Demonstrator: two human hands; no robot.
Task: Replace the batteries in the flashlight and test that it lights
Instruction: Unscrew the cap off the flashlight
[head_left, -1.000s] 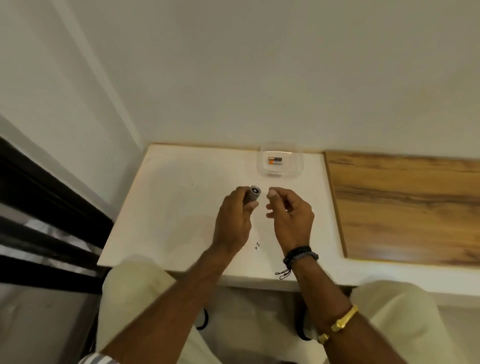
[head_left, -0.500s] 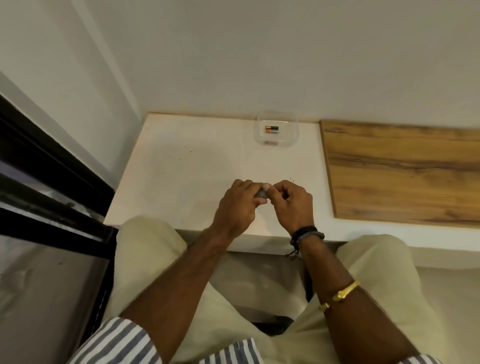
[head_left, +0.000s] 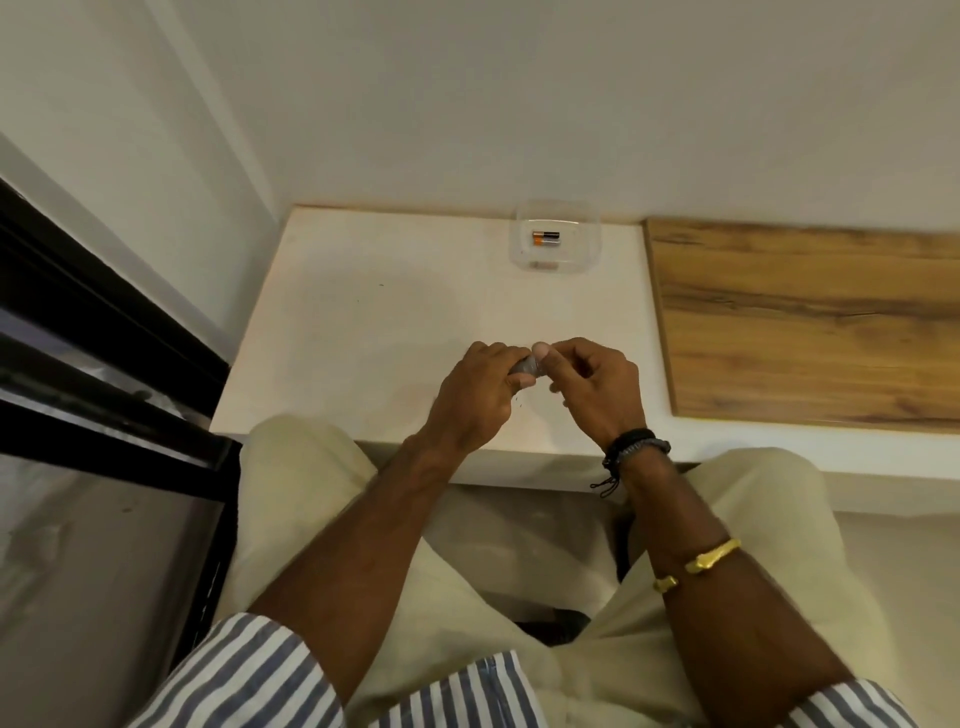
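Note:
My left hand is wrapped around a small grey flashlight, of which only the end shows between my fingers. My right hand meets it from the right, thumb and fingertips pinched at that end. Whether they hold a small part there is hidden. Both hands hover over the near middle of the white table. At the table's far edge stands a clear plastic container with orange-and-black batteries inside.
A wood-grain panel lies on the table's right side. A white wall runs behind, and a dark window frame lies at left. My knees in pale trousers sit below the table's near edge.
The view tilted down. My hands came closer to me and together; the right fingers, apart from the flashlight a second ago, now touch its end.

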